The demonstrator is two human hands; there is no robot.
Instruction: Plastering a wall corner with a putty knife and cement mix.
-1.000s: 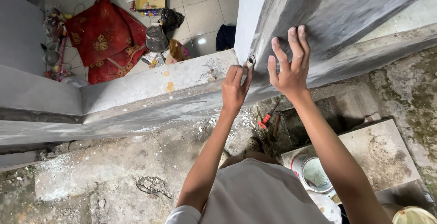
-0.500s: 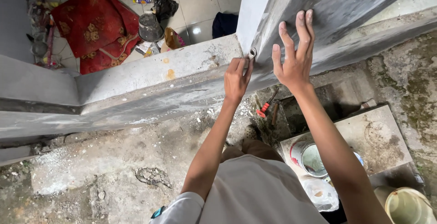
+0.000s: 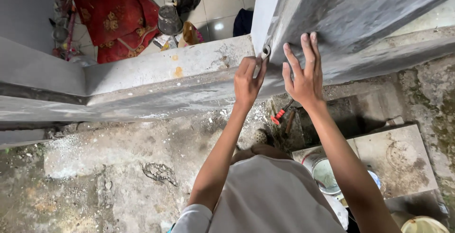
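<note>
Head view, only one. Left hand (image 3: pixel 247 82) pinched narrow on a small round metal fitting (image 3: pixel 266 51) at the lower corner of a grey panel (image 3: pixel 360 15); whether it truly grips it or just presses, cannot tell. Right hand (image 3: pixel 303 74) spread wide, flat on the panel face, holding nothing.

Risk, as a judgement: the panel looks heavy and is steadied by one flat palm only, so it could slide or tip toward the person if that hand slips. The fitting is small and could drop into the rubble below.

Around: concrete ledge (image 3: pixel 156 72) touching the panel's corner, rough cracked floor (image 3: pixel 118 176), red-handled pliers (image 3: pixel 279 114) in a recess below the hands, paint can (image 3: pixel 324 174) on a slab (image 3: pixel 403 162) near the person's knee, red cloth (image 3: pixel 116 17) well apart beyond the ledge. The person's own torso hides the ground straight below.
</note>
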